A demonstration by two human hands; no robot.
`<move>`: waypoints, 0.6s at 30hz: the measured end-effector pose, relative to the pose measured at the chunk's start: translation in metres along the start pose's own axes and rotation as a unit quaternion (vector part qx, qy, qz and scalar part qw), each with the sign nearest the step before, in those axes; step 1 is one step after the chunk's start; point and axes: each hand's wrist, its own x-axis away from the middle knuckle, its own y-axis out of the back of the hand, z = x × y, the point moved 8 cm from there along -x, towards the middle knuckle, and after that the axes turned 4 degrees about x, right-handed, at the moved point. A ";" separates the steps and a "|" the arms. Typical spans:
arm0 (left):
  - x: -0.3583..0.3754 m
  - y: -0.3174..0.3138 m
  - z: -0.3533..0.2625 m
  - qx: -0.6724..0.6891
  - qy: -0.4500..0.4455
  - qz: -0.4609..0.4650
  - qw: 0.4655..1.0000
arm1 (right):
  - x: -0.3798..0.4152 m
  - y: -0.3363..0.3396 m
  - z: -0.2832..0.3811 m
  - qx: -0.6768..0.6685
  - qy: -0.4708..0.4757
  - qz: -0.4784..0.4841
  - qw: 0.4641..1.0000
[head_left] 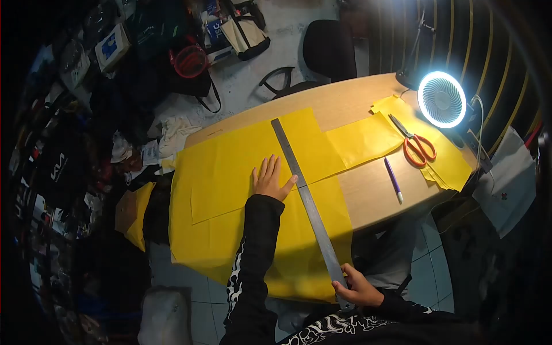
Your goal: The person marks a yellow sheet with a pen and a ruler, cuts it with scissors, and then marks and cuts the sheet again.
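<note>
A large yellow sheet covers much of the table and hangs over its near edge. Across it, on a slant, lies a long metal ruler. My left hand rests flat on the sheet with fingers spread, its thumb touching the ruler's edge. At the ruler's near end, my right hand grips it between thumb and fingers, by the sheet's hanging edge. Drawn or creased lines show on the sheet left of the ruler. A purple pen with a white end lies to the right.
Scissors with orange handles lie on yellow pieces at the table's right. A lit ring-shaped fan lamp stands behind them. Beyond the wooden table are a black chair and a red basket.
</note>
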 end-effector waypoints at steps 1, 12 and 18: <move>0.000 0.000 0.000 0.000 -0.001 -0.001 1.000 | 0.000 -0.001 -0.001 -0.005 -0.002 0.003 1.000; 0.000 0.002 -0.002 0.002 -0.011 -0.013 1.000 | 0.001 -0.003 0.002 -0.007 -0.018 0.011 1.000; 0.000 0.010 -0.011 0.031 -0.036 -0.006 0.999 | 0.002 -0.005 0.002 -0.007 -0.029 0.017 0.999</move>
